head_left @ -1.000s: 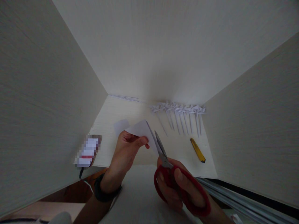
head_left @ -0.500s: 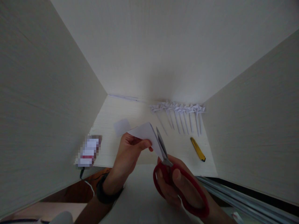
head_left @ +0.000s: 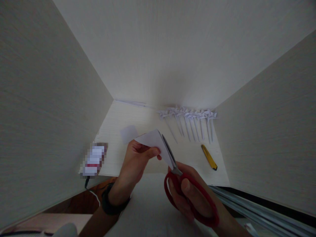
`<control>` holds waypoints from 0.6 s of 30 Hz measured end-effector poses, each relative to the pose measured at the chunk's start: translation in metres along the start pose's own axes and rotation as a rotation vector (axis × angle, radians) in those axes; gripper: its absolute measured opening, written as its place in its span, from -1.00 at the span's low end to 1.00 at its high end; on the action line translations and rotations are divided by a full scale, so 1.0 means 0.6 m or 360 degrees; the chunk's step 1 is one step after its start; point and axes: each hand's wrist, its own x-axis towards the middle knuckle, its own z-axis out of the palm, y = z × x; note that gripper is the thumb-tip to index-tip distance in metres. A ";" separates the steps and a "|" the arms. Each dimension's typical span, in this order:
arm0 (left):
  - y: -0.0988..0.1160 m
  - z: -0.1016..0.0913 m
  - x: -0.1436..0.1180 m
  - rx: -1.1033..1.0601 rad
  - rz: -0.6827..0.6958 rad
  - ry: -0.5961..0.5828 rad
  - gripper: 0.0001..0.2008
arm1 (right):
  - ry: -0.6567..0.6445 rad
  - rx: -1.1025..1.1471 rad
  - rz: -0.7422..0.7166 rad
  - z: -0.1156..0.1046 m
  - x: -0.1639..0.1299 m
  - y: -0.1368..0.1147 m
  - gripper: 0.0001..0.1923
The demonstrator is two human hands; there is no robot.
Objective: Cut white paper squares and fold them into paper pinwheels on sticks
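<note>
A folded piece of white paper (head_left: 154,141) is pinched between the thumb and fingers of my left hand (head_left: 138,159), just above the table. My right hand (head_left: 190,194) grips red-handled scissors (head_left: 176,171), with thumb and fingers through the loops. Their blades lie along the paper's right edge, pointing up and away, and are nearly closed. Behind my left hand, a square of white paper (head_left: 128,134) lies flat. Several paper pinwheels (head_left: 190,115) on thin paper sticks lie in a row at the back right.
A yellow utility knife (head_left: 209,157) rests on the right of the white table (head_left: 111,131). At the left edge is a phone (head_left: 95,159), blurred, with a cable. Thin paper sticks (head_left: 130,103) lie along the back wall. Pale walls (head_left: 61,115) enclose three sides.
The scissor blades have come closer together along the paper's edge. My right hand has turned slightly, its handles drawing together. My left hand and the paper stay in place.
</note>
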 end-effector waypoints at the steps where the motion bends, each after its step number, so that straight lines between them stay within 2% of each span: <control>1: 0.001 0.000 0.000 0.0008 -0.0002 0.0005 -0.91 | -0.0006 0.0010 -0.0013 0.000 -0.001 0.000 -0.50; 7: 0.001 0.001 -0.002 -0.0058 0.0004 -0.0074 -0.91 | -0.0015 0.0052 -0.0086 0.006 0.006 -0.005 -0.53; 12: -0.003 0.003 0.000 -0.0132 -0.0046 -0.0177 -0.90 | 0.0019 0.0123 -0.0013 0.012 0.012 -0.011 -0.52; 18: -0.003 0.005 0.001 -0.0185 -0.0022 -0.0216 -0.88 | 0.0031 0.0058 0.0077 0.021 0.022 -0.032 -0.49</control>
